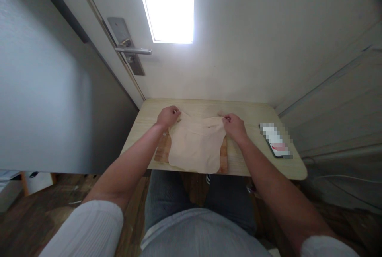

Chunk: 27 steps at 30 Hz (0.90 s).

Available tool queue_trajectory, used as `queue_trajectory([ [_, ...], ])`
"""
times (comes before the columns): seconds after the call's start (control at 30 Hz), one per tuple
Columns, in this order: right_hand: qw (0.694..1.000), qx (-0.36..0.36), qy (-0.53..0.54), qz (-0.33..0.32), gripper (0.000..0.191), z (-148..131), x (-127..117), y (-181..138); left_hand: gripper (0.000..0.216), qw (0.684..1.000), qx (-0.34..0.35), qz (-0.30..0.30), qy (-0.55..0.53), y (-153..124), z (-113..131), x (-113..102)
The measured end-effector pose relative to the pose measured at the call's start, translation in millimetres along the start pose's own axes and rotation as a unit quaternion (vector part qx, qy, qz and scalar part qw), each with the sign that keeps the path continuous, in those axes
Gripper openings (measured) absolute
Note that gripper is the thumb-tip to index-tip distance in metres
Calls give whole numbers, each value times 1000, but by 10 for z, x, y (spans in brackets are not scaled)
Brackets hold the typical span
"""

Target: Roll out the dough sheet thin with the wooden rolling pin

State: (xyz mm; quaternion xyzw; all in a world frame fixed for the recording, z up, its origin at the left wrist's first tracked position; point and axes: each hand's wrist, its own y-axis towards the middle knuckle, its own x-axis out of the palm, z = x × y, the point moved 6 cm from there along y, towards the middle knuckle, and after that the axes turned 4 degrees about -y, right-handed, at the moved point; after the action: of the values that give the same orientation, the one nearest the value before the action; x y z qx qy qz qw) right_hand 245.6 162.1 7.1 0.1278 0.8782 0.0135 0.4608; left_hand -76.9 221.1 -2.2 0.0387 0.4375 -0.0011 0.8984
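Note:
A thin beige cloth (pixel 197 145) lies spread over a brown wooden board (pixel 162 149), with faint creases and a few small darker spots near its far edge. My left hand (pixel 169 117) is closed on the cloth's far left corner, fingertips pinched together. At the far right corner, my right hand (pixel 234 125) pinches the fabric in the same way. Between the two hands the far edge sags slightly. The near edge reaches the front of the table. Most of the board is hidden beneath the cloth; its left and right sides show.
The light wood table (pixel 253 110) stands against a pale door with a metal handle (pixel 134 50) and a bright window pane (pixel 170 6). A phone (pixel 273 139), partly pixelated, lies on the table at right. A grey panel (pixel 44 90) rises at left.

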Motion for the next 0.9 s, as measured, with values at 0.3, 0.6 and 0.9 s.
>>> queue_trajectory([
  [0.3,979,-186,-23,80,26,211,-168,-636,18,973,223,61,14,-694,-56,-263],
  [0.6,963,-229,-74,119,26,252,-218,-877,18,962,242,67,109,-862,-91,-293],
  [0.9,980,-185,-59,36,22,87,-173,-674,19,980,170,68,78,-753,-42,-360],
])
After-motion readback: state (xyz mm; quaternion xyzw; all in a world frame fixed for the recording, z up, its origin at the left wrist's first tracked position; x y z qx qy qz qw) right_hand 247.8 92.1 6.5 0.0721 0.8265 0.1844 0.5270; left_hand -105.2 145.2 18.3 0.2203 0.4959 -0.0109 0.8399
